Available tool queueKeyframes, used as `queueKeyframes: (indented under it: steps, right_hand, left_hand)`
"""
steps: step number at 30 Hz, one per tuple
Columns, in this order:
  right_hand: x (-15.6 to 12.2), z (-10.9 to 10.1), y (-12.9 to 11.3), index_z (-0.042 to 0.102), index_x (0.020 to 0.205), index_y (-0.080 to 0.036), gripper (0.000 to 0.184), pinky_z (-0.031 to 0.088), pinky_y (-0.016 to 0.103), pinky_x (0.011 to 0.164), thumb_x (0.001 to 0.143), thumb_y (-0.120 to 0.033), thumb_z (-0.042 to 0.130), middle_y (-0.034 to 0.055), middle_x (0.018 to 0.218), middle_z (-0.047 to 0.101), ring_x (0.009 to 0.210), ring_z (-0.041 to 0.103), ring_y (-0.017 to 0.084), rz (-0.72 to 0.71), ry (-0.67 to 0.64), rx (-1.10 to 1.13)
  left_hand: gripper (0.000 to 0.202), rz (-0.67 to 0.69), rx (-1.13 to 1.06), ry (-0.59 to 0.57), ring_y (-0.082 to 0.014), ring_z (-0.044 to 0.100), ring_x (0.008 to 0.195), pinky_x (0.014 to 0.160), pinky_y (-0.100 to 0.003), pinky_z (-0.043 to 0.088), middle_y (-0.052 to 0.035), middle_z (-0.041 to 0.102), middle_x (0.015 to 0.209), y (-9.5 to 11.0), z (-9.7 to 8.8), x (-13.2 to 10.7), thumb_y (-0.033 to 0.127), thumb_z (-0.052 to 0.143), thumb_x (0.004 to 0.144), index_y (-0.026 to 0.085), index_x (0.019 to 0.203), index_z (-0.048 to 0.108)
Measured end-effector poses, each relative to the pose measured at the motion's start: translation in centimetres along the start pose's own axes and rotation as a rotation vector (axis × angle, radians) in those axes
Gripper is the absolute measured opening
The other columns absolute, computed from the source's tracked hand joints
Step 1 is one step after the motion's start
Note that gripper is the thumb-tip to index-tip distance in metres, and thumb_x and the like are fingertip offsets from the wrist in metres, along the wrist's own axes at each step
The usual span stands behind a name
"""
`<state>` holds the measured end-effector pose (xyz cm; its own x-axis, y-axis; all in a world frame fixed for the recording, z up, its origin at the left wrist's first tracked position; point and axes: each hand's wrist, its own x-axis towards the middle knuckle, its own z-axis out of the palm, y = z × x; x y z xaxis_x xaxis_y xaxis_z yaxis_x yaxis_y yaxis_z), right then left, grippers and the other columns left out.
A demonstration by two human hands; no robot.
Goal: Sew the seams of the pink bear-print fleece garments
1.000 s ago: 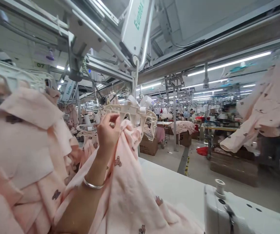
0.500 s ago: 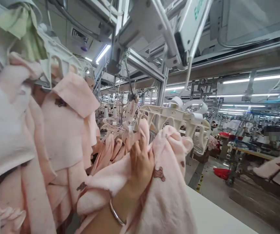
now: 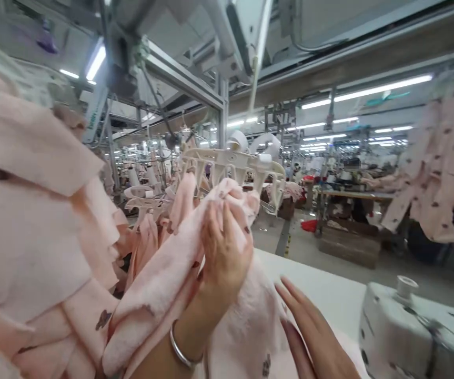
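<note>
A pale pink fleece garment piece [image 3: 163, 295] with small brown bear motifs hangs bunched from a white plastic clip hanger [image 3: 230, 158]. My left hand [image 3: 227, 252], with a silver bangle at its wrist, grips the bunched fleece just below the hanger's clips; its thumb side is partly hidden in the folds. Low on the right, my right hand [image 3: 313, 331] has its fingers stretched out and a little apart, beside the garment's right edge. Whether it touches the cloth I cannot tell.
More pink pieces [image 3: 25, 242] hang close on the left. A white sewing machine [image 3: 404, 326] stands at the lower right on a white tabletop [image 3: 309, 279]. Metal rails [image 3: 187, 79] run overhead. Farther off are workbenches and a hanging pink garment [image 3: 440, 173].
The view has swung right, bringing the sewing machine in. My right hand has come into view at the lower right. My left hand has shifted across the fleece toward its top.
</note>
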<state>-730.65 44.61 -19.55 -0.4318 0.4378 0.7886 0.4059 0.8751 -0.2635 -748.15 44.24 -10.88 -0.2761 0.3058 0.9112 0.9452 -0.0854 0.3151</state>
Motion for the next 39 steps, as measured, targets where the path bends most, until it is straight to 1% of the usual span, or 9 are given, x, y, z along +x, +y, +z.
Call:
queueKeyframes:
  steps: [2,5,9,12,16,19,23,31,39]
  right_hand:
    - [2.9,2.2,1.1,0.038,0.139,-0.023,0.046,0.033,0.046,0.111,0.096,-0.037,0.033,0.0058,0.147,0.032,0.136,0.029,0.023,0.243,0.0,0.166]
    - [4.7,4.1,1.8,0.042,0.135,-0.013,0.052,0.037,0.046,0.106,0.093,-0.041,0.029,0.0139,0.137,0.045,0.127,0.043,0.024,0.465,-0.051,0.338]
    - [2.6,4.4,0.0,0.045,0.134,-0.016,0.045,0.046,0.032,0.097,0.094,-0.034,0.035,0.0094,0.115,0.062,0.109,0.057,0.019,0.215,-0.188,0.452]
    - [0.7,4.6,-2.1,0.041,0.137,-0.017,0.044,0.052,0.026,0.082,0.095,-0.028,0.038,0.0073,0.097,0.063,0.09,0.062,0.017,-0.044,-0.228,0.325]
    - [-0.5,5.7,-4.2,0.042,0.135,-0.009,0.042,0.051,0.024,0.057,0.094,-0.017,0.037,0.0073,0.082,0.061,0.068,0.059,0.018,-0.2,-0.029,-0.047]
    - [-1.7,6.8,-5.4,0.056,0.121,-0.005,0.036,0.051,0.027,0.058,0.092,-0.008,0.035,0.0146,0.099,0.064,0.072,0.061,0.019,-0.267,0.103,-0.22]
    - [-4.2,8.4,-6.2,0.061,0.115,-0.006,0.038,0.052,0.028,0.069,0.092,-0.006,0.03,0.0147,0.116,0.062,0.09,0.063,0.021,-0.214,0.212,-0.326]
    - [-6.5,12.6,-7.8,0.065,0.098,-0.01,0.036,0.048,0.029,0.088,0.091,-0.001,0.031,0.0079,0.088,0.069,0.093,0.064,0.019,-0.03,0.672,-0.196]
    - [-7.3,7.1,-6.7,0.057,0.121,-0.009,0.035,0.054,0.032,0.08,0.092,-0.007,0.038,0.0131,0.115,0.063,0.106,0.06,0.025,-0.079,0.075,-0.084]
  left_hand:
    - [0.071,0.007,-0.077,-0.08,-0.0299,0.016,0.142,0.117,-0.047,0.021,-0.0155,0.02,0.152,-1.3,0.1,0.1,0.012,0.049,0.078,0.011,0.145,0.027]
    - [0.075,-0.019,-0.315,-0.185,-0.0195,0.023,0.141,0.12,-0.036,0.017,-0.0049,0.03,0.15,-4.5,-1.4,-0.1,0.002,0.042,0.072,0.02,0.144,0.032]
    - [0.038,-0.223,-0.479,-0.23,-0.0192,0.04,0.13,0.115,-0.033,0.026,0.001,0.051,0.132,-8.0,-4.5,-0.6,0.013,0.046,0.078,0.026,0.109,0.064]
    - [0.023,-0.243,-0.365,-0.298,-0.0218,0.049,0.117,0.108,-0.035,0.034,-0.0022,0.058,0.117,-7.5,-5.7,-1.0,0.028,0.046,0.084,0.022,0.088,0.068]
    - [0.036,-0.154,0.011,-0.392,-0.0251,0.05,0.11,0.094,-0.038,0.039,-0.0035,0.053,0.117,-4.1,-5.3,-1.3,0.053,0.048,0.083,0.025,0.102,0.061]
    - [0.029,-0.125,0.155,-0.431,-0.0241,0.053,0.097,0.081,-0.034,0.041,-0.0043,0.052,0.105,-2.9,-4.5,-1.5,0.048,0.054,0.08,0.022,0.092,0.057]
    - [0.018,-0.126,-0.04,-0.513,-0.0176,0.049,0.085,0.075,-0.027,0.037,-0.0016,0.048,0.086,-4.6,-4.4,-1.2,0.035,0.047,0.084,0.019,0.08,0.051]
    - [0.022,-0.466,-0.547,-0.632,-0.0086,0.035,0.062,0.056,-0.018,0.03,0.0038,0.037,0.07,-7.0,-5.6,-1.3,0.038,0.057,0.08,0.018,0.081,0.045]
    - [0.021,-0.419,-0.502,-0.593,-0.0094,0.038,0.063,0.057,-0.018,0.033,0.0029,0.04,0.072,-6.4,-5.3,-1.6,0.037,0.056,0.082,0.018,0.081,0.047]
